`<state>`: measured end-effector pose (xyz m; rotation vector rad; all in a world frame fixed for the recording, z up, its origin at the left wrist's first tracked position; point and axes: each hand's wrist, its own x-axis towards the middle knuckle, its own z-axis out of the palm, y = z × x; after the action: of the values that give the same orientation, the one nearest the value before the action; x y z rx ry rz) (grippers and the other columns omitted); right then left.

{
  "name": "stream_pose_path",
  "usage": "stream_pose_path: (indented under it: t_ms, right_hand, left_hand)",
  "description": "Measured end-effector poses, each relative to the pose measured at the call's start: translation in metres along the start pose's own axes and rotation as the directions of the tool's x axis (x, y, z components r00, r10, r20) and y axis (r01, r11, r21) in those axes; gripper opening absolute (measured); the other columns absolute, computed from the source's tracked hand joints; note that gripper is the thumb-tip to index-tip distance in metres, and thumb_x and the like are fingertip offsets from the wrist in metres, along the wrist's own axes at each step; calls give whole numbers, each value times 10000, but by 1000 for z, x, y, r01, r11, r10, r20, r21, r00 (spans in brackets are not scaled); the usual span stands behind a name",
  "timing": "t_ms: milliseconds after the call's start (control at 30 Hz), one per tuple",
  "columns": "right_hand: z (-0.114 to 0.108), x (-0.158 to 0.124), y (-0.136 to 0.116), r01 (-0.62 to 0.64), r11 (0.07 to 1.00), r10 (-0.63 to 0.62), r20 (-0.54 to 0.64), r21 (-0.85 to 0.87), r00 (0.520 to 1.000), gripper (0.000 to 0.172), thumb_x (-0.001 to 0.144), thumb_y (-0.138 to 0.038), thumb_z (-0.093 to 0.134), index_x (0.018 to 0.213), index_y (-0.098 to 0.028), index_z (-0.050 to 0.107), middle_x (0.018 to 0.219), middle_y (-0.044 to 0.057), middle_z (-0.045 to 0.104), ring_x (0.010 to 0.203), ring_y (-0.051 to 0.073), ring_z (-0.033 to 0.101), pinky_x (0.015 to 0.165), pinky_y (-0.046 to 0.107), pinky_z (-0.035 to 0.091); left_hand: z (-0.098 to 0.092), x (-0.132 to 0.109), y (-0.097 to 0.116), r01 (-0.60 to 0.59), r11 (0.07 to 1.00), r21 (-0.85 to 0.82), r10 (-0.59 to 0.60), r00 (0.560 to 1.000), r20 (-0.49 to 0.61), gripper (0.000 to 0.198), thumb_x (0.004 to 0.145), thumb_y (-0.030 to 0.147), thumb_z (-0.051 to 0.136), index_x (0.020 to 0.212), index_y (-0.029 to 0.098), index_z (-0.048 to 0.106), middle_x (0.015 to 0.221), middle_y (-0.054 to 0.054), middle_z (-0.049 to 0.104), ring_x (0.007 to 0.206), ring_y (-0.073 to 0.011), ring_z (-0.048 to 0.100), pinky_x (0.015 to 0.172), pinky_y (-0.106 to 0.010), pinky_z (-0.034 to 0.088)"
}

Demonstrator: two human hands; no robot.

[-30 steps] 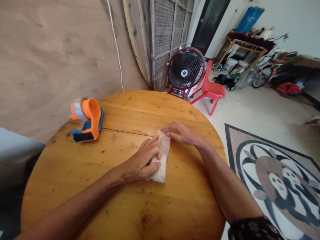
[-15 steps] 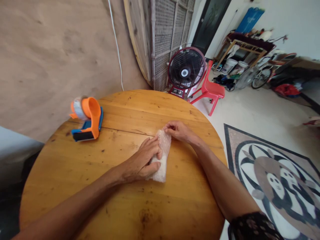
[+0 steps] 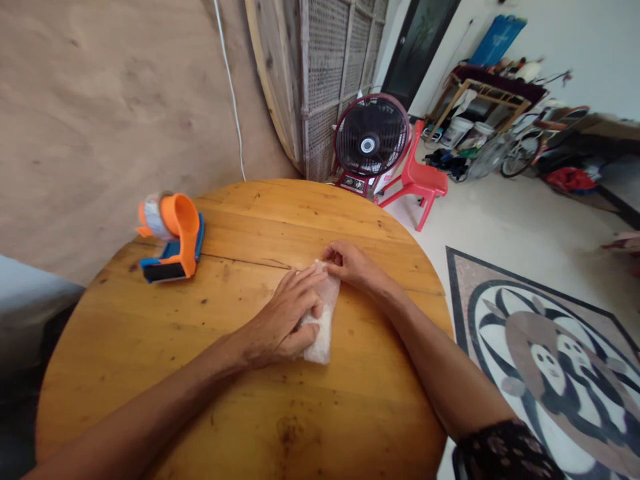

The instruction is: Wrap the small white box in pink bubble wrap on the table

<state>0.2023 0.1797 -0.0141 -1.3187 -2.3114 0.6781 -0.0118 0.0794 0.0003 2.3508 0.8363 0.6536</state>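
Stretched left hand (image 3: 293, 308) farther up bubble-wrap packet (image 3: 324, 333) on round table (image 3: 350, 400). Had tape dispenser (image 3: 188, 243) well apart leftward. Laid left fingers outstretched, thumb apart, across packet; curled right hand (image 3: 349, 264) at far end, couldn't tell whether pinching.

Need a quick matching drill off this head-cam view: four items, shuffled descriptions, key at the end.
Column 1
1. left hand
2. right hand
3. tape dispenser
4. chair

Column 2
A. orange and blue, near the far left edge of the wooden table
B. at the far end of the whitish packet, fingers bent
C. red, beside the fan
D. laid over the packet, covering part of its left side

Pairs: 1-D, 2-B, 3-A, 4-C
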Motion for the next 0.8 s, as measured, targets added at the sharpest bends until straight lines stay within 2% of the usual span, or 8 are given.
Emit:
stream_pose_path:
  t_ms: [100,200,367,433,633,800]
  right_hand:
    - [-1,-2,-4,39,991,-49,-71,-131,996,251,750,-223,671,978,-166,581,933,34,609,793,150,535,688,249,373]
    - [-6,-4,-14,44,948,-83,-113,-314,990,282,750,-276,705,978,-168,578,976,63,619,893,198,539,751,283,366]
    - [-10,-7,-35,22,872,-30,-9,-490,1000,114,812,-268,664,874,-178,629,877,57,676,833,201,574,707,287,340]
    - [-10,-8,-40,29,854,-15,30,-519,999,90,848,-256,619,868,-176,655,883,65,692,841,202,592,701,288,343]
    - [-5,-9,-43,54,857,-18,74,-513,997,182,888,-220,521,918,-175,695,924,84,710,856,204,622,660,282,347]
    - [-13,-14,-50,31,894,24,116,-446,993,201,857,-221,515,809,-186,708,839,81,720,720,186,616,589,280,306]
  left_hand:
    - [2,-1,-4,11,1000,-1,-11,1000,13,165,769,151,509,913,209,454,1434,-99,450,1445,-263,180,1171,-528,72]
    - [4,-3,-7,9,1000,-10,-9,1000,10,184,768,172,525,931,216,451,1416,-88,463,1417,-269,238,1160,-529,121]
    - [7,-4,-6,-3,1000,-5,2,1000,-25,204,758,163,525,937,218,445,1408,-82,455,1386,-264,279,1149,-508,170]
    - [8,-4,-4,-4,1000,3,4,999,-39,200,757,169,527,933,215,445,1387,-91,468,1366,-265,307,1145,-504,183]
    - [10,-3,4,13,1000,-9,-13,997,-76,180,756,180,527,920,209,459,1315,-105,513,1303,-256,373,1109,-468,260]
    - [9,-3,7,29,999,-26,-31,996,-83,163,766,175,503,924,204,474,1277,-111,528,1266,-247,410,1076,-448,309]
